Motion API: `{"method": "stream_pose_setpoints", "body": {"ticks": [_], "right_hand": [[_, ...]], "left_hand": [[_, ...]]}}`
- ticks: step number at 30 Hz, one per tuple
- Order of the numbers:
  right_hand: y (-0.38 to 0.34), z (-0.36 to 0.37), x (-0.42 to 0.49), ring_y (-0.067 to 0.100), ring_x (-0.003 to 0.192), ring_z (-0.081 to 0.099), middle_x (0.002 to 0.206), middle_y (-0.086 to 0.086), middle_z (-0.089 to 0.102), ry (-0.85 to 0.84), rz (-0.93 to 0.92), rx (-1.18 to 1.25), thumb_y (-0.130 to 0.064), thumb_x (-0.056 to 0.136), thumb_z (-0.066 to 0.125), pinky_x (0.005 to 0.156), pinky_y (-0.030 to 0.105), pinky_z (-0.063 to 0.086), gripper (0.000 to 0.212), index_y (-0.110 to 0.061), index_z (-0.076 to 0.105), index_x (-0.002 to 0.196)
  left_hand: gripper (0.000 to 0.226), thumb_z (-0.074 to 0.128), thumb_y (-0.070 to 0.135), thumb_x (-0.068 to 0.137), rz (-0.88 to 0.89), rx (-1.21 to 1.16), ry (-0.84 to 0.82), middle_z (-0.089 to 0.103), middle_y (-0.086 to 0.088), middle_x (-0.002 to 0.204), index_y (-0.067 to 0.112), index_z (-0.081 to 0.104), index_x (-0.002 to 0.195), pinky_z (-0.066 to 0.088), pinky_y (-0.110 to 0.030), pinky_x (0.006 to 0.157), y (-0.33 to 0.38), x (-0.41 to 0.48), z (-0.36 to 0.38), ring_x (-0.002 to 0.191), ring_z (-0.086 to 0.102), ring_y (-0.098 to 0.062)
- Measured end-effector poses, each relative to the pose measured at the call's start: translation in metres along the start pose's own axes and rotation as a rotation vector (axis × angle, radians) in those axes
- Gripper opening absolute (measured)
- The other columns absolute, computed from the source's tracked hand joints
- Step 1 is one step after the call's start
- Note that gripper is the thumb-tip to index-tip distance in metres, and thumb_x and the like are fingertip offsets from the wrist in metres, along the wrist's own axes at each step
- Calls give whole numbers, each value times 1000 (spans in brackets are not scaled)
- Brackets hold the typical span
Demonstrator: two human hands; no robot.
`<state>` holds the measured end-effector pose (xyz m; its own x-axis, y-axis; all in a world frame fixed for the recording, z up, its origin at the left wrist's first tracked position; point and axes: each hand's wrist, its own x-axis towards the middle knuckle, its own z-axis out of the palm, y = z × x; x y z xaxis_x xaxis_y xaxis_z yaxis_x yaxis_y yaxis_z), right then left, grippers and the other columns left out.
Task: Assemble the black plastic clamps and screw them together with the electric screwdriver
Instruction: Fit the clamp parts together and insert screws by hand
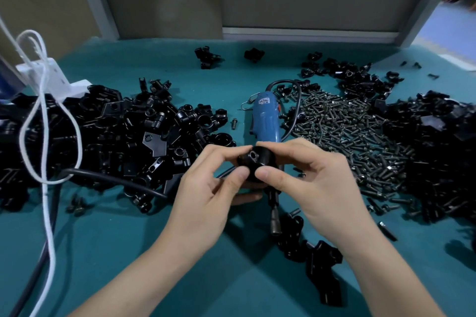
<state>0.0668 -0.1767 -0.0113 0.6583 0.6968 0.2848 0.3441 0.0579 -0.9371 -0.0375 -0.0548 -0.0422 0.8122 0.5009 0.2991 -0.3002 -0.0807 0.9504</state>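
Your left hand (206,198) and right hand (316,185) pinched the clamp (255,162), apparently mating its halves. Next you likely needed one of the screws (347,131), then the screwdriver (266,118).

Assembly bench (154,64) in a workshop.
Heaps of black plastic parts (116,131) at left, screws (347,131) at right, a blue electric screwdriver (266,121) at centre.
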Motion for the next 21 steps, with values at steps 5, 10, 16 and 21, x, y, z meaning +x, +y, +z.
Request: {"method": "stream_pose_setpoints", "body": {"ticks": [5,10,16,21], "right_hand": [[1,0,2,14,91,61,96,8,63,-97,23,-38,-33,67,71,75,15,52,40,-30,70,107],[1,-9,2,9,89,58,92,4,58,-233,74,-121,-28,70,76,90,27,52,44,-36,66,112],[2,-9,4,9,90,57,91,-7,58,-330,-1,-398,-20,77,79,87,27,46,45,-21,67,120],[5,-12,3,9,93,63,94,-5,67,-261,6,-332,-19,73,82,90,34,50,41,-18,72,113]], "left_hand": [[12,69,41,79,-17,119,42,66,3,86,40,60,86,49,-22,43,3,-1,-5,53,69,-22],[20,81,31,70,1,179,56,63,11,97,36,62,74,48,-19,45,0,-2,-12,53,61,-12],[27,71,16,62,-229,0,-26,71,-10,90,29,71,86,58,-28,59,-5,-11,-14,67,71,-25],[39,73,11,54,-307,-100,-2,74,-19,81,20,75,92,57,-22,60,-3,-9,-12,66,71,-21]]}}
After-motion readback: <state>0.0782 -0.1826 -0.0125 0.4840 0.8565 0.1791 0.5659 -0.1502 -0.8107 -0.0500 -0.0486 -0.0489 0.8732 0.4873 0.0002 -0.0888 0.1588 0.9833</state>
